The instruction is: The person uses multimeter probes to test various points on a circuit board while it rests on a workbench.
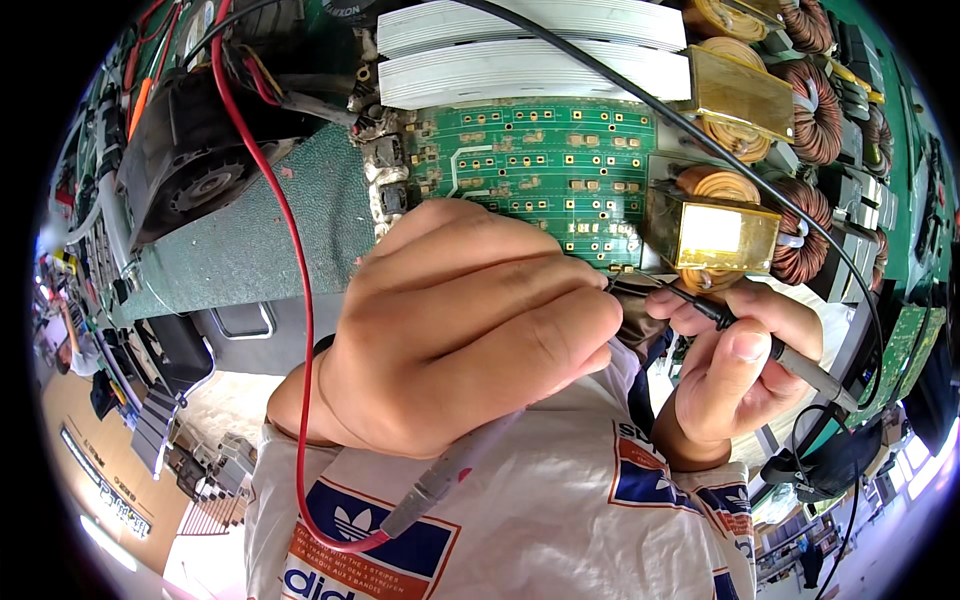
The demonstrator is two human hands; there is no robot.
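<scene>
My left hand [470, 335] is closed round a multimeter probe with a red lead; the probe's grey handle [440, 482] sticks out below the palm. Its tip is mostly hidden by the fingers. Between the thumb and fingers of my right hand [740, 365], a second multimeter probe [815, 377] with a black lead points left toward the board's near edge. Both hands meet at the lower edge of a green circuit board [545, 160] with rows of gold pads and holes. Whether either tip touches a pad, I cannot tell.
White finned heat sinks [530, 70] cross the board's far side. Yellow-wrapped transformers [740, 95] and copper toroid coils [803, 215] stand at right. A black fan [195, 180] sits left on a green mat [290, 220]. The red lead [285, 190] and black lead [640, 95] arch over the work.
</scene>
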